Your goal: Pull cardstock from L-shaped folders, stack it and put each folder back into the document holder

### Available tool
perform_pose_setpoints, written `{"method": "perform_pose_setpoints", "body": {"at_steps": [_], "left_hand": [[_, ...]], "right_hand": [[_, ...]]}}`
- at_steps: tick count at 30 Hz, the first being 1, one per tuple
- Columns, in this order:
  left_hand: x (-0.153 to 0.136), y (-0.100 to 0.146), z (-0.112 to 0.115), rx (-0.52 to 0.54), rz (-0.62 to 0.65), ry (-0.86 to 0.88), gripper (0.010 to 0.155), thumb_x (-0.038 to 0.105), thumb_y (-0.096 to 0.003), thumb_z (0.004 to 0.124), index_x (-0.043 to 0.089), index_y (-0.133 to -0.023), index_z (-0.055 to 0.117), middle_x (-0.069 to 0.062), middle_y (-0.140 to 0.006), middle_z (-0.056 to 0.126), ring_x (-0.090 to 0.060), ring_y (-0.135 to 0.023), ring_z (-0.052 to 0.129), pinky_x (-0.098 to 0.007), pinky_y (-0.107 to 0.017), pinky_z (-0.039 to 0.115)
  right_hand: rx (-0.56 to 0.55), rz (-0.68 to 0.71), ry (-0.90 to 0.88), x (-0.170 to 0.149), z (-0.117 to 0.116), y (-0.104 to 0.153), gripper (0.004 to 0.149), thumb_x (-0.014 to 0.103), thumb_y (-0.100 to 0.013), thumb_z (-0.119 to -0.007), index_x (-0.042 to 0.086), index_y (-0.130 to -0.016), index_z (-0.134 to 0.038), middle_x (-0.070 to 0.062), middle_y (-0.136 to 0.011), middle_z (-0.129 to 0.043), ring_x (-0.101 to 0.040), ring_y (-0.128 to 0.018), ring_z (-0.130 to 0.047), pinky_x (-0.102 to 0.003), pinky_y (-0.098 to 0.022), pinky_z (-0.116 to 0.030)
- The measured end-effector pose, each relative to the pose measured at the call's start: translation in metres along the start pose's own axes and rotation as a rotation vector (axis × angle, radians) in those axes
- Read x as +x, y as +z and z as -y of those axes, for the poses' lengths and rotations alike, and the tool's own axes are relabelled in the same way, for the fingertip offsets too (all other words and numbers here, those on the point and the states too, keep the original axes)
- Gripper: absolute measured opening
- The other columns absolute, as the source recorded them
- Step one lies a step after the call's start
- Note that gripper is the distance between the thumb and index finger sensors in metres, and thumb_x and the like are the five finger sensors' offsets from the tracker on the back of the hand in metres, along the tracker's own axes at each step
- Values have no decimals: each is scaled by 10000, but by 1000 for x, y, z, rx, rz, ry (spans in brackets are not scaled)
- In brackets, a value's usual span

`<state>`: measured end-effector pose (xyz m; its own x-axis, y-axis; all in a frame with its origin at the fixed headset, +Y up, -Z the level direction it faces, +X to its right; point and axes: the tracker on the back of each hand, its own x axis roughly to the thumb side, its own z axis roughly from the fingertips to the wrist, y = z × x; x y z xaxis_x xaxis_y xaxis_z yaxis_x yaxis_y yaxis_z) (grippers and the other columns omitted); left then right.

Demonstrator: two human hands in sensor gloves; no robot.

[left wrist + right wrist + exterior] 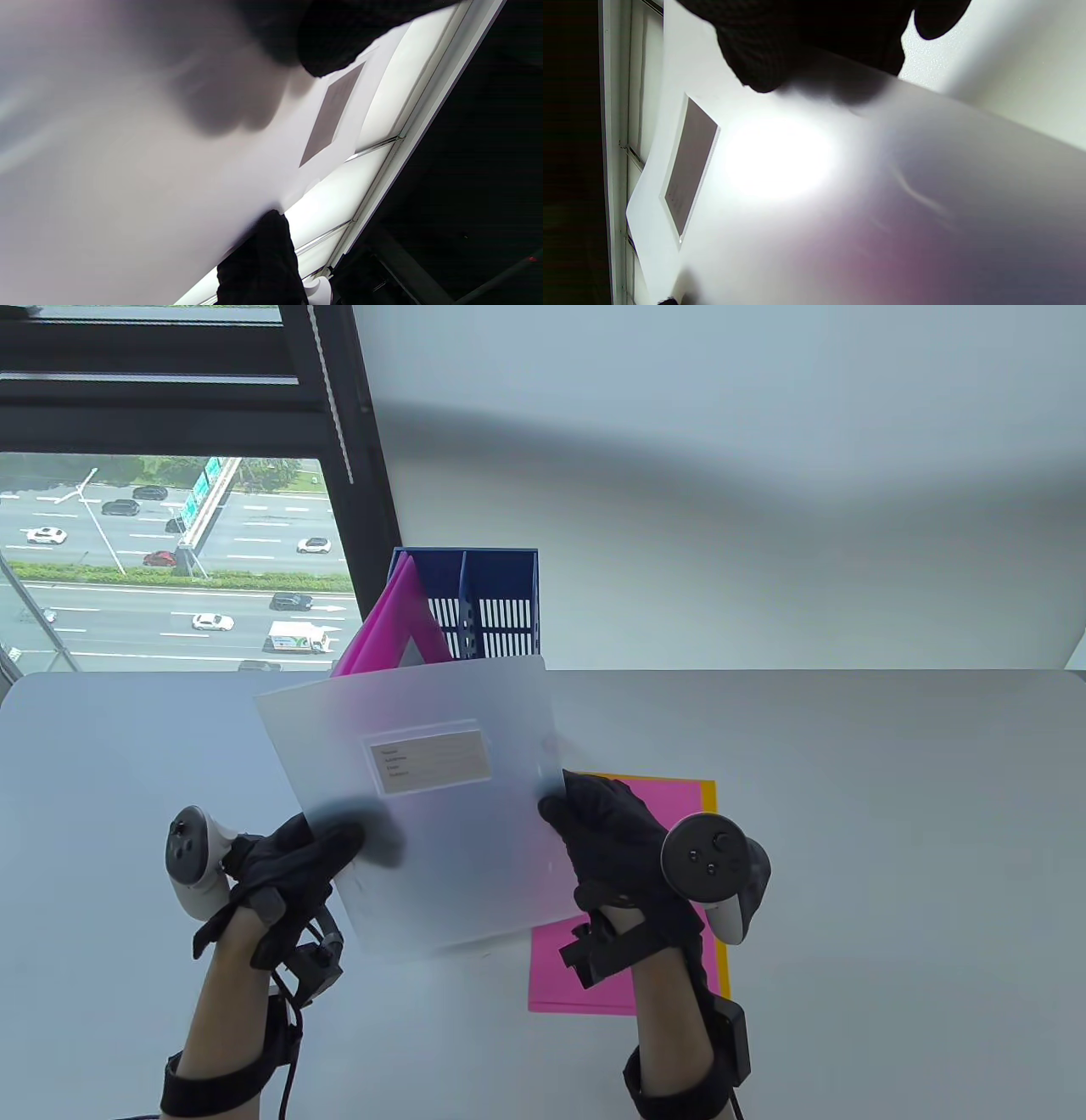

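Folder is pinched on both side edges by your left hand and right hand. Document holder stands straight above it at upper centre, so you push it away from you.

The pale grey table carries a blue slotted plastic document holder beyond the grip, and pink-over-yellow cardstock sheets lying flat beneath the right-hand grip
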<state>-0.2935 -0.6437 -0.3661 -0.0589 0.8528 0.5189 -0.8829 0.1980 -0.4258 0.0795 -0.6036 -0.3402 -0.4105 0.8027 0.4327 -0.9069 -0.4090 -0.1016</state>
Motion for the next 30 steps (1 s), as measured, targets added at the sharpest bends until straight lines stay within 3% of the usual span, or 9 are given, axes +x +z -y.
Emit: {"method": "perform_pose_setpoints", "body": {"at_steps": [6, 10, 14, 17, 24, 30], "left_hand": [[15, -3, 6, -48, -28, -225, 424, 407, -600, 768, 174, -946, 846, -58, -785, 949, -309, -611, 1033, -575, -686, 686], [22, -5, 12, -120, -64, -373, 434, 445, -596, 773, 136, -866, 916, -37, -643, 1002, -296, -445, 1045, -575, -664, 708], [21, -9, 19, -203, -84, -342, 447, 445, -596, 775, 100, -830, 938, -24, -496, 1014, -250, -275, 1029, -558, -627, 748], [21, -10, 20, -205, -86, -370, 445, 432, -594, 776, 95, -840, 931, -30, -489, 1016, -239, -265, 1036, -550, -622, 756], [42, -4, 10, -90, -24, -411, 441, 399, -588, 779, 75, -851, 922, -28, -499, 1023, -242, -282, 1056, -541, -624, 760], [75, 15, -8, 213, -2, -565, 446, 386, -584, 781, 58, -852, 918, -41, -505, 1028, -252, -287, 1065, -541, -615, 762]], "right_hand": [[-63, 13, 44, 1, 7, 3, 365, 403, -587, -825, 300, -937, -818, 15, -901, -860, -181, -688, -898, -532, -774, -515], [-98, 23, 69, 2, 13, 4, 366, 400, -588, -819, 301, -940, -816, 14, -904, -860, -182, -692, -896, -531, -775, -512], [-130, 21, 72, 1, 16, 6, 368, 396, -591, -815, 299, -946, -813, 13, -906, -859, -180, -690, -899, -530, -775, -515], [-145, 23, 78, 1, 18, 6, 372, 400, -594, -814, 299, -951, -808, 15, -912, -856, -178, -695, -900, -529, -775, -515], [-244, 13, 81, 0, 24, 10, 407, 410, -620, -775, 306, -1012, -736, 20, -991, -790, -198, -786, -862, -529, -789, -484], [-277, 6, 44, -3, 31, 12, 406, 413, -626, -764, 306, -1017, -730, 21, -995, -786, -199, -790, -858, -529, -789, -481]]}}
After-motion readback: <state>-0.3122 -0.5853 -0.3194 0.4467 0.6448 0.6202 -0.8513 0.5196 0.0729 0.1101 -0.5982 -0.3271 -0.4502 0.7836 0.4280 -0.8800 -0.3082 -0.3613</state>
